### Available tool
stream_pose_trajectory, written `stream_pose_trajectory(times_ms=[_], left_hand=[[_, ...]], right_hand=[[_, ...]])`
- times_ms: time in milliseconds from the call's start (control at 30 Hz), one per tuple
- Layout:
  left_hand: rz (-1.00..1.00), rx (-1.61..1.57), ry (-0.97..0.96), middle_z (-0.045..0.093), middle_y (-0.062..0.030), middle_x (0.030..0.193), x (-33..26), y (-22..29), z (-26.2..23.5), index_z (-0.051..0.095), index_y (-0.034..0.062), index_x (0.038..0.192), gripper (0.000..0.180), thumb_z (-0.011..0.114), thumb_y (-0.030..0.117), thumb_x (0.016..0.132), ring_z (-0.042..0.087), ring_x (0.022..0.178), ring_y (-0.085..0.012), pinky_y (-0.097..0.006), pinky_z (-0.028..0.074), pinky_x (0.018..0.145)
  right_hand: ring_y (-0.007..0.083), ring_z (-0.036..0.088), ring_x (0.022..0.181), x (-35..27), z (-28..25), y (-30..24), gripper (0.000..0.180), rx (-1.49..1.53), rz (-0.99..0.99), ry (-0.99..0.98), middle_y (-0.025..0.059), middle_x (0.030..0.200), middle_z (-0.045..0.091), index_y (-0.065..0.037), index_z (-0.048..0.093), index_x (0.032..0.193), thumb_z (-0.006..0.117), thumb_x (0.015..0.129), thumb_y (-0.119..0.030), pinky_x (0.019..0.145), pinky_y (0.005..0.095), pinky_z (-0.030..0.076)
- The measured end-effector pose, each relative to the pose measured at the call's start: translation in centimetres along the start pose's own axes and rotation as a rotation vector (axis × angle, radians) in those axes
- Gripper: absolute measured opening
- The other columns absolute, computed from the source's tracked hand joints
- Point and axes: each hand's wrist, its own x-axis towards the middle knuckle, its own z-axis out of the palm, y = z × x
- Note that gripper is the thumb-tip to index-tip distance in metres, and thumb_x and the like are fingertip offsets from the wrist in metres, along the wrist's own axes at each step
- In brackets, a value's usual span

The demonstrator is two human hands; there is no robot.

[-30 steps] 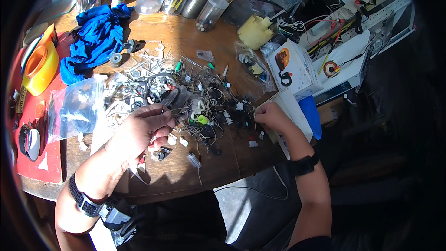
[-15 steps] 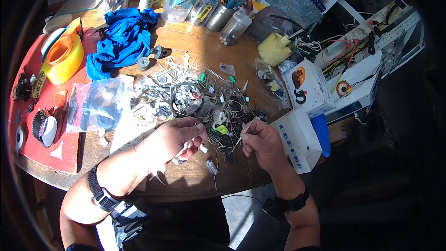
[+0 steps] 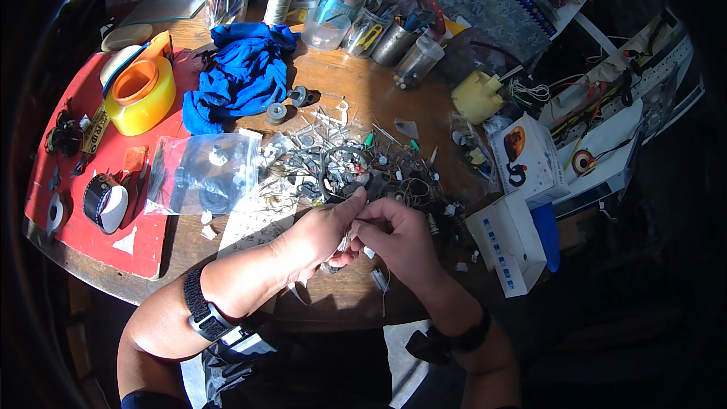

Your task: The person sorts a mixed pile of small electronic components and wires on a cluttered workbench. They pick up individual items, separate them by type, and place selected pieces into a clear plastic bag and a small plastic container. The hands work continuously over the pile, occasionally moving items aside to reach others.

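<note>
Both my hands meet over the near part of the wooden table. My left hand is closed on a small bunch of pale string. The fingertips of my right hand pinch at that same bunch, partly hiding it. Below the left hand a whitish strip hangs down. Just beyond the hands spreads a tangled pile of thin cords and small parts, in white, black and some green. A small whitish piece with a thin tail lies near the table's front edge.
Left of the pile are a clear plastic bag, a blue cloth and a red board carrying a yellow-orange container and tape rolls. Jars of tools line the back. An open white box stands to the right.
My right hand has moved left to meet the left hand; before, it was apart, pinching thin strands. The view has shifted, so the table's things appear farther right.
</note>
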Motion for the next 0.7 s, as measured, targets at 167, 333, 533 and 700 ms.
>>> stream_pose_trajectory(times_ms=[167, 333, 533, 700], left_hand=[[-0.02, -0.049, -0.062, 0.04, -0.0005, 0.059, -0.4, 0.4, 0.0, 0.048, 0.0082, 0.076, 0.043, 0.035, 0.044, 0.097, 0.035, 0.045, -0.0092, -0.022, 0.025, 0.039], [-0.059, -0.09, -0.083, 0.037, 0.001, 0.058, -0.6, 0.6, 0.3, 0.049, 0.0086, 0.082, 0.042, 0.035, 0.046, 0.096, 0.031, 0.045, -0.0087, -0.02, 0.022, 0.039], [-0.144, -0.175, -0.127, 0.035, 0.0022, 0.057, -0.7, 0.9, 0.2, 0.047, 0.0094, 0.08, 0.042, 0.037, 0.047, 0.095, 0.029, 0.043, -0.0077, -0.019, 0.021, 0.038], [-0.063, -0.164, -0.119, 0.034, 0.0012, 0.057, -0.6, 1.0, -0.2, 0.045, 0.0083, 0.081, 0.032, 0.041, 0.036, 0.096, 0.026, 0.042, -0.0066, -0.019, 0.019, 0.035]], right_hand=[[0.0077, 0.058, 0.069, -0.3, 0.0, -0.4, 0.008, -0.105, -0.026, 0.068, 0.0049, 0.077, 0.06, 0.004, 0.058, 0.091, 0.057, 0.084, 0.002, 0.064, 0.0211, 0.048], [0.0059, 0.051, 0.074, -0.2, -0.3, -0.5, 0.016, -0.364, -0.17, 0.136, 0.002, 0.088, 0.052, -0.001, 0.059, 0.098, 0.058, 0.082, 0.001, 0.065, 0.02, 0.042], [0.0095, 0.055, 0.074, -1.5, -0.9, 0.8, 0.017, -0.34, -0.388, 0.227, 0.0056, 0.091, 0.054, 0.0, 0.061, 0.097, 0.059, 0.08, 0.002, 0.062, 0.0217, 0.044], [0.0106, 0.055, 0.066, -2.4, -8.3, 2.9, 0.014, -0.694, -0.377, 0.409, 0.0052, 0.085, 0.056, -0.002, 0.064, 0.091, 0.06, 0.078, 0.002, 0.058, 0.0227, 0.045]])
